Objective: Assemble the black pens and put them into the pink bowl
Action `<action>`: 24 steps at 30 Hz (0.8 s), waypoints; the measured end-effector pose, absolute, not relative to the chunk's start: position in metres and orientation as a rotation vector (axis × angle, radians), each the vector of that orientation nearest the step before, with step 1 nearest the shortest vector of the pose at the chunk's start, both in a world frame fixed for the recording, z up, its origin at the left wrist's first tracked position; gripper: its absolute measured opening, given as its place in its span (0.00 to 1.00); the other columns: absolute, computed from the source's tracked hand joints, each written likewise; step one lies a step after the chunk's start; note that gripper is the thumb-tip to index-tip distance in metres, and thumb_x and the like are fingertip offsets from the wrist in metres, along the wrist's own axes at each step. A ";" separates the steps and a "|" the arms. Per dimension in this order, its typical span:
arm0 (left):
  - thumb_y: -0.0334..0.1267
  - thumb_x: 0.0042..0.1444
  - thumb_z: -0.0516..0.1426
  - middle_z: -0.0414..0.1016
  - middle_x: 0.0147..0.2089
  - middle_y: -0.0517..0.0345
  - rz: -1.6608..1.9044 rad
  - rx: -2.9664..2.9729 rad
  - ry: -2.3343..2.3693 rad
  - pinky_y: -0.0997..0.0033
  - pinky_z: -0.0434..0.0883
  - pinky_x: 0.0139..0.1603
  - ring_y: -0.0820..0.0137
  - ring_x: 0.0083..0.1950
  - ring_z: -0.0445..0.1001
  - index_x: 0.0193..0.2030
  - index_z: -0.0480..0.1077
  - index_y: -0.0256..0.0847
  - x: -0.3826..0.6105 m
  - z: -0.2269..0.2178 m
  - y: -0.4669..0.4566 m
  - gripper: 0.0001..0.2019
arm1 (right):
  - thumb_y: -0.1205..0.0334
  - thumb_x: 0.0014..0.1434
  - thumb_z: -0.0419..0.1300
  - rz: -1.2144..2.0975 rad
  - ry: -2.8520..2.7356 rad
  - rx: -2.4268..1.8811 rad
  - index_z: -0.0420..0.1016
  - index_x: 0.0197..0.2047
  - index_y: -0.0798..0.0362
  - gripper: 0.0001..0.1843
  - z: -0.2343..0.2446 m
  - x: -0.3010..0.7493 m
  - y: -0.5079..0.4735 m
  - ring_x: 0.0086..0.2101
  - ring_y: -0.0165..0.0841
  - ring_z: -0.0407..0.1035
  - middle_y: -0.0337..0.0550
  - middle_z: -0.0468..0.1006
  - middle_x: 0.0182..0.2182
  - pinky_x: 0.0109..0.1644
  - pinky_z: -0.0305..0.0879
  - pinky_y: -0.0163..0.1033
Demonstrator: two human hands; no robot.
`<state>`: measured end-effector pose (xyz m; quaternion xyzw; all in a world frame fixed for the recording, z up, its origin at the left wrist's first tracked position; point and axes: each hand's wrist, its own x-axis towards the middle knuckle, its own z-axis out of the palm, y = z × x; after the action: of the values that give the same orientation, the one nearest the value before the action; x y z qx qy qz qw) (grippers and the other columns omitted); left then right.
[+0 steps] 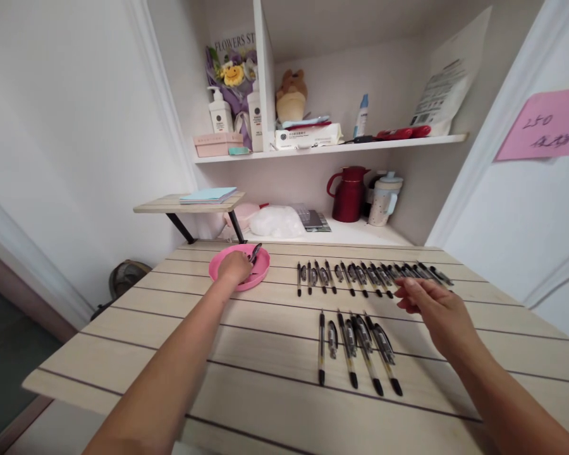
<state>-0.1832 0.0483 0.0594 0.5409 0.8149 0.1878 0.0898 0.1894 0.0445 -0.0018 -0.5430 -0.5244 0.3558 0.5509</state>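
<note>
My left hand (236,266) reaches into a round pink plate (215,275), fingers closed on a dark pen cap (255,251) that sticks up past them. The fingertips are partly hidden by the hand. My right hand (429,303) hovers at the right part of a long row of black pens (352,278), its fingers loosely bent and nothing visible between them. Separate clear-and-black caps (332,339) lie between the pens. Nearer to me is a shorter row of several pens (321,347) with caps beside them, black ends pointing towards me.
A small raised stand (159,205) with blue paper stands behind the plate. At the back are a crumpled white plastic bag (277,222), a dark red jug (349,197) and a pale cup (382,201). Above, a shelf (398,142) carries bottles, a plush toy and a white pouch.
</note>
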 end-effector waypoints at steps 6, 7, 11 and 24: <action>0.42 0.47 0.55 0.74 0.26 0.47 0.311 1.529 2.571 0.72 0.60 0.27 0.65 0.28 0.72 0.24 0.69 0.36 -0.196 0.045 0.059 0.11 | 0.45 0.47 0.57 0.876 -1.320 -1.311 0.73 0.35 0.56 0.22 -0.010 0.188 0.049 0.22 0.29 0.66 0.45 0.74 0.25 0.23 0.63 0.33; 0.42 0.47 0.55 0.74 0.27 0.47 0.287 1.529 2.582 0.73 0.60 0.27 0.65 0.29 0.72 0.25 0.70 0.36 -0.196 0.044 0.060 0.11 | 0.45 0.47 0.57 0.884 -1.330 -1.318 0.73 0.35 0.56 0.22 -0.010 0.187 0.050 0.21 0.29 0.66 0.44 0.74 0.25 0.23 0.63 0.33; 0.42 0.46 0.55 0.74 0.28 0.47 0.208 1.541 2.612 0.72 0.60 0.26 0.63 0.30 0.72 0.26 0.70 0.36 -0.195 0.042 0.066 0.10 | 0.46 0.48 0.56 0.924 -1.406 -1.354 0.71 0.31 0.54 0.19 -0.011 0.183 0.049 0.20 0.27 0.65 0.42 0.74 0.23 0.24 0.62 0.33; 0.40 0.48 0.54 0.73 0.27 0.46 0.132 1.621 2.653 0.71 0.60 0.26 0.62 0.30 0.71 0.29 0.70 0.34 -0.193 0.048 0.067 0.11 | 0.52 0.48 0.53 0.762 -2.040 -1.759 0.66 0.22 0.52 0.13 -0.004 0.181 0.038 0.18 0.30 0.66 0.39 0.72 0.16 0.25 0.57 0.33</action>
<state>-0.1929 0.0669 0.0485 0.5209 0.8525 0.0423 0.0146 0.1815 0.0383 -0.0038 -0.6191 -0.7181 0.2683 0.1705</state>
